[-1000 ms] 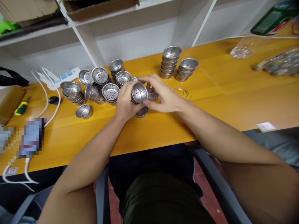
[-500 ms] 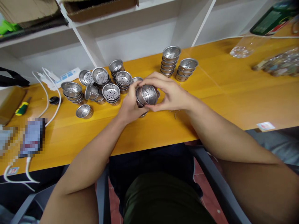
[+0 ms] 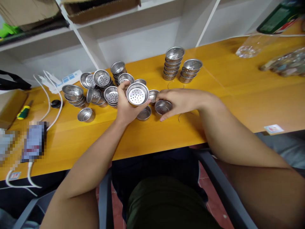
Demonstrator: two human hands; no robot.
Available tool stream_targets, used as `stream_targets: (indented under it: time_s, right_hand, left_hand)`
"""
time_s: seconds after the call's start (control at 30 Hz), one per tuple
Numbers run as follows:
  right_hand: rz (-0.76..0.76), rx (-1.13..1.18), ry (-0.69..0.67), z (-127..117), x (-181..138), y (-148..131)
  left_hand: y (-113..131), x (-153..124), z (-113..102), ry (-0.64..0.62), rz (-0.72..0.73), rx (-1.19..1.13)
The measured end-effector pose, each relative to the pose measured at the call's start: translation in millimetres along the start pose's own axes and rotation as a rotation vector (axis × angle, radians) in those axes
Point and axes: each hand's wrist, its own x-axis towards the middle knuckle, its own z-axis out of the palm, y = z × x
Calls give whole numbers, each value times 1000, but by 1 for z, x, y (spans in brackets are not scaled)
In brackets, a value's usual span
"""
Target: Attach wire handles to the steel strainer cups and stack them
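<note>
My left hand (image 3: 127,106) grips a perforated metal cup (image 3: 137,95) by its sides, raised above the table with its holed bottom showing through the open top. Over to the right, my right hand (image 3: 179,100) has its thumb and fingers around a smaller-looking metal cup (image 3: 163,108) low over the table; whether that cup touches the wood cannot be made out. Behind it another perforated cup (image 3: 152,96) is partly covered by the fingers. Below the left hand's cup stands a further metal cup (image 3: 144,114), partly hidden by that hand.
Stacked perforated cups (image 3: 102,78) crowd the left-centre, with a single cup (image 3: 86,114) in front. Two stacks (image 3: 174,55) stand at the back right. Thin wires (image 3: 179,117) lie by the right hand. A screwdriver (image 3: 23,111), power strip (image 3: 71,79) and plastic bottle (image 3: 250,46) are around.
My hands have moved apart. The left keeps a cup and turns its opening toward me; the right has gone rightward and down, now around a cup on the right.
</note>
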Motion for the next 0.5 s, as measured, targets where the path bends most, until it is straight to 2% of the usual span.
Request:
stream_targets:
  time_s: [0.13,0.27,0.4,0.5]
  right_hand:
    - [49,-15,18,9,7,-9]
    - [56,-2,40,9,7,-10]
    - [76,27,37,8,6,-11]
    - [112,-26,132,4,8,-4]
  left_hand:
    - [-3,-5,10,-58,-63,-121]
    - [-5,-8,16,-137,-191,-239]
    - [-13,-9,20,-116,-297,-316]
    - [-20,-8,20,-103,-400,-352]
